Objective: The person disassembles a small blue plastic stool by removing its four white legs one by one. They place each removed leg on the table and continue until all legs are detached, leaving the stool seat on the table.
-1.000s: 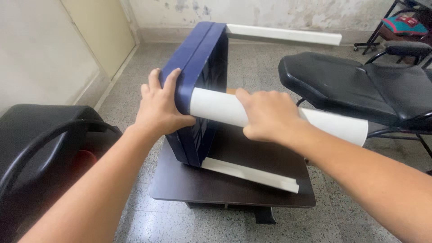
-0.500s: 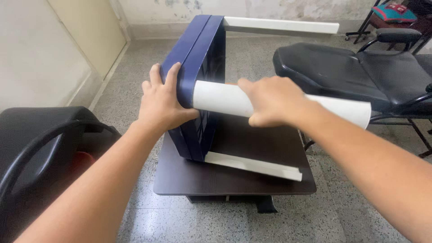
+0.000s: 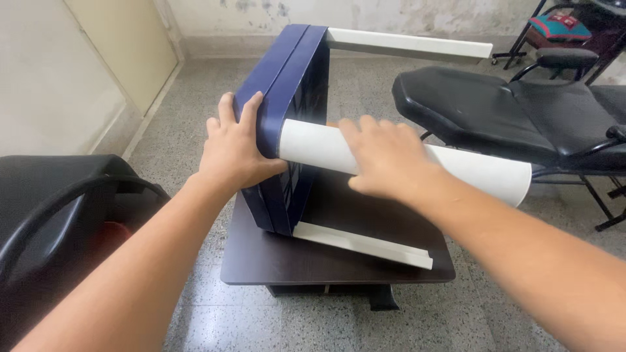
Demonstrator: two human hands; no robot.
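Note:
A blue plastic stool (image 3: 287,85) with white legs lies on its side on a small dark wooden table (image 3: 274,261). My left hand (image 3: 233,148) grips the edge of the blue seat near one corner. My right hand (image 3: 385,156) lies over the nearest white leg (image 3: 313,146), fingers spread along it rather than curled tight. Another white leg (image 3: 362,244) rests on the tabletop, and a third leg (image 3: 411,44) sticks out at the top.
A black padded reclining chair (image 3: 495,111) stands to the right of the table. A black chair with a curved armrest (image 3: 59,208) sits at the near left. A wall and a cream door (image 3: 124,45) are on the left. The floor is speckled tile.
My right hand has loosened from a curled grip on the white leg to flatter, spread fingers. The leg has tilted slightly downward. The left hand has stayed on the seat edge.

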